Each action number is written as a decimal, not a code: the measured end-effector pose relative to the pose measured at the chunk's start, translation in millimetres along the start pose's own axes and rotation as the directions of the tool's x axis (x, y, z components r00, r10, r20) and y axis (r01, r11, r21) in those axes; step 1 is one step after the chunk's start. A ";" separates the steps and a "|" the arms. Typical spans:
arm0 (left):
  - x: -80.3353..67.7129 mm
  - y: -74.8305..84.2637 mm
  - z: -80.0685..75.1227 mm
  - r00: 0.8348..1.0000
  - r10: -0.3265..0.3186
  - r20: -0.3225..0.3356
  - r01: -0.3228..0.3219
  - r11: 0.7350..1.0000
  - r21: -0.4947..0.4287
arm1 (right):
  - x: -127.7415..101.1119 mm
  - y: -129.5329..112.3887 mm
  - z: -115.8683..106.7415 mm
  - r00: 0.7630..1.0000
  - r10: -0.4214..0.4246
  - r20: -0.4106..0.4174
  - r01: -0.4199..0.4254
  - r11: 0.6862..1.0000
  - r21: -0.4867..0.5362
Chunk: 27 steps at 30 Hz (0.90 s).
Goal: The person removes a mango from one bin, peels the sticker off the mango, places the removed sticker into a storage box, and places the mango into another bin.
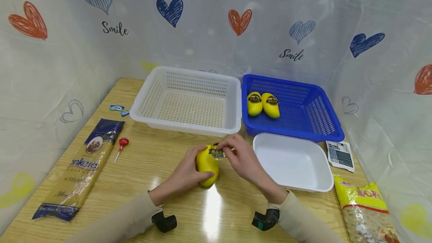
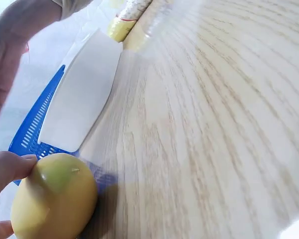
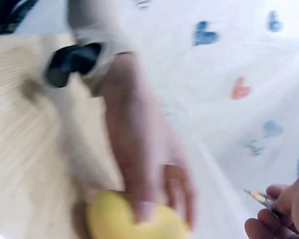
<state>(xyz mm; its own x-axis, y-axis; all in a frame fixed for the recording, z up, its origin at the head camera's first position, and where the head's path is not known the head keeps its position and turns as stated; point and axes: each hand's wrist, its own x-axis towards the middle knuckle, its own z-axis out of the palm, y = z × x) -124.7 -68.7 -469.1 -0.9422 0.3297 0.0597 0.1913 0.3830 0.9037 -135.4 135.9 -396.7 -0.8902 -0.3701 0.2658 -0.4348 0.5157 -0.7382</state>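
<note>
A smooth yellow mango [image 1: 206, 165], rounded and unblemished, is held standing on end on the wooden table in front of the white basket, while a dark, gold-printed round sticker [image 1: 216, 153] at its upper right side is pinched and partly lifted away.

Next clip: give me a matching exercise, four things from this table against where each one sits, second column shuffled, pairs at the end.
Things:
1. mango
2. two labelled mangoes
3. red lollipop
4. white tray

Places:
A. lying beside the long pasta packet
B. on the table in front of the blue basket
C. gripped by the left hand while the right hand pinches its sticker
D. inside the blue basket

Pairs: 1-C, 2-D, 3-A, 4-B
</note>
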 end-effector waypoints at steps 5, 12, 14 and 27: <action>-2.1 -2.3 -4.2 1.000 -0.022 0.019 0.023 0.999 -0.029 | -3.7 4.2 -42.8 0.996 0.089 -0.022 -0.086 0.989 0.123; -2.7 -3.7 -4.9 0.998 -0.020 0.054 0.024 0.998 -0.063 | -18.7 50.4 -86.7 0.930 0.352 0.103 -0.365 0.919 0.151; -1.5 -3.1 -6.1 0.997 -0.028 0.069 0.033 0.997 -0.065 | -22.5 64.3 -98.0 0.913 0.384 0.138 -0.402 0.902 0.155; 6.1 0.7 -10.3 0.986 -0.039 0.162 0.049 0.997 -0.055 | -32.3 133.6 -124.2 0.848 0.439 0.296 -0.477 0.876 0.067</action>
<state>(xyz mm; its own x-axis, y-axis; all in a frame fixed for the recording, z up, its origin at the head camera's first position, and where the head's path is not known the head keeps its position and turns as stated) -133.2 -75.3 -463.7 -0.8919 0.4501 -0.0452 0.1300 0.3506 0.9275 -181.7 312.7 -426.9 -0.9057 -0.3161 -0.2825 0.0528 0.5770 -0.8150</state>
